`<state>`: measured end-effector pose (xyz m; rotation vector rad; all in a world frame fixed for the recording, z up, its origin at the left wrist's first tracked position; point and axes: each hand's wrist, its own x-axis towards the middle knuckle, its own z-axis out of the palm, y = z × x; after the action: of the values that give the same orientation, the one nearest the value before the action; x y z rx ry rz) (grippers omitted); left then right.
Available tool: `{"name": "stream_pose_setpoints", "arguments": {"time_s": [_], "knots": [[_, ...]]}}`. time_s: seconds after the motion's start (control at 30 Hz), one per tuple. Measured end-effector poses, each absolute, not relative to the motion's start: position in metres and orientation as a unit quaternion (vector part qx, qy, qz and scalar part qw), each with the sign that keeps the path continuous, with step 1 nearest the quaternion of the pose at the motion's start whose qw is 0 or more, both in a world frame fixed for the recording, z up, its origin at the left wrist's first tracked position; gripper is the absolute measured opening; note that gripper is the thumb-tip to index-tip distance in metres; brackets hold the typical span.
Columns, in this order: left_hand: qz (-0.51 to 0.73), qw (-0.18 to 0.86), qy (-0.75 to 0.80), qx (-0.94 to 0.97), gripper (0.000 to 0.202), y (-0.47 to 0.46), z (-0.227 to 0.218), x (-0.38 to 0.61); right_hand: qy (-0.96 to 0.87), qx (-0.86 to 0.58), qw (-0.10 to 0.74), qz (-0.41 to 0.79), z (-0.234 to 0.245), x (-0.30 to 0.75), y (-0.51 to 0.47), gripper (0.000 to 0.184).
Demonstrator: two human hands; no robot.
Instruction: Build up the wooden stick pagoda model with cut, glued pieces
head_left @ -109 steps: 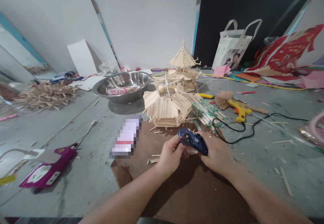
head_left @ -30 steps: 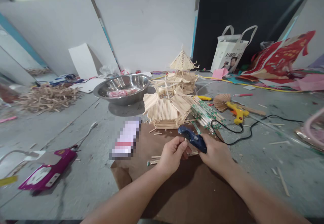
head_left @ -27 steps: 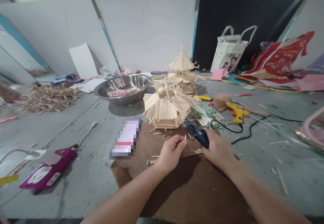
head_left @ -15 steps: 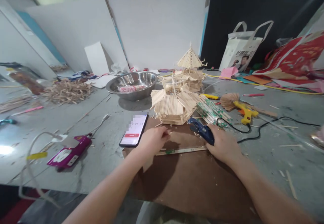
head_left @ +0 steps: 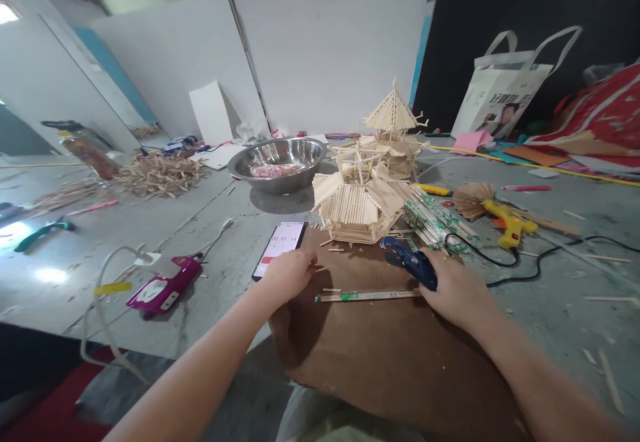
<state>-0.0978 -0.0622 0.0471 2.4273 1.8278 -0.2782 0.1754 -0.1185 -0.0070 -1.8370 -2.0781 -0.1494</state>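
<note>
My right hand [head_left: 457,292] is wrapped around a dark-blue hand cutter [head_left: 413,262], whose jaws point left over the brown board [head_left: 380,355]. Just left of that hand, a paper-wrapped pack of thin sticks [head_left: 367,296] lies across the board, its right end meeting my fingers. My left hand [head_left: 293,272] has curled fingers and overlaps the lower right corner of the phone [head_left: 283,242], which shows a timer. What those fingertips hold, if anything, is too small to tell. Beyond my hands stands a hexagonal pavilion model [head_left: 357,205] made of sticks.
A second, taller stick model [head_left: 393,112] stands behind. To the right are wrapped stick bundles [head_left: 435,215] and a yellow glue gun [head_left: 513,225] with a black cord. A steel basin [head_left: 280,179], a stick pile [head_left: 163,174] and a purple power strip [head_left: 167,285] lie leftward.
The view has swung left. My left hand has moved left from the board to over the phone's corner. My right hand keeps its grip on the cutter.
</note>
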Motion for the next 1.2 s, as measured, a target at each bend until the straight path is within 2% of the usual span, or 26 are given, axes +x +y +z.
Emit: {"name": "stream_pose_setpoints", "arguments": {"time_s": [0.17,0.43,0.77,0.9,1.07,1.13,1.2], "knots": [[-0.090,0.057,0.561,0.821,0.019,-0.075,0.058,-0.094,-0.740,-0.649,0.170,-0.057,-0.007,0.175,-0.119,0.043],[-0.112,0.083,0.450,0.882,0.023,-0.085,0.042,-0.081,-0.741,-0.648,0.169,-0.053,-0.005,0.174,-0.119,0.043],[-0.098,0.051,0.455,0.883,0.019,-0.082,0.028,-0.077,-0.743,-0.648,0.160,-0.041,-0.004,0.172,-0.121,0.046],[-0.102,0.048,0.451,0.885,0.024,-0.077,0.023,-0.073,-0.745,-0.647,0.163,-0.033,-0.005,0.171,-0.120,0.045],[-0.064,0.092,0.457,0.882,0.037,-0.071,0.032,-0.072,-0.746,-0.643,0.171,-0.031,-0.003,0.172,-0.119,0.042],[-0.004,0.139,0.469,0.872,0.032,-0.069,0.041,-0.070,-0.745,-0.643,0.177,-0.030,-0.003,0.172,-0.119,0.044],[0.080,0.241,0.491,0.833,0.020,-0.067,0.051,-0.065,-0.744,-0.640,0.191,-0.033,-0.003,0.173,-0.119,0.046]]}}
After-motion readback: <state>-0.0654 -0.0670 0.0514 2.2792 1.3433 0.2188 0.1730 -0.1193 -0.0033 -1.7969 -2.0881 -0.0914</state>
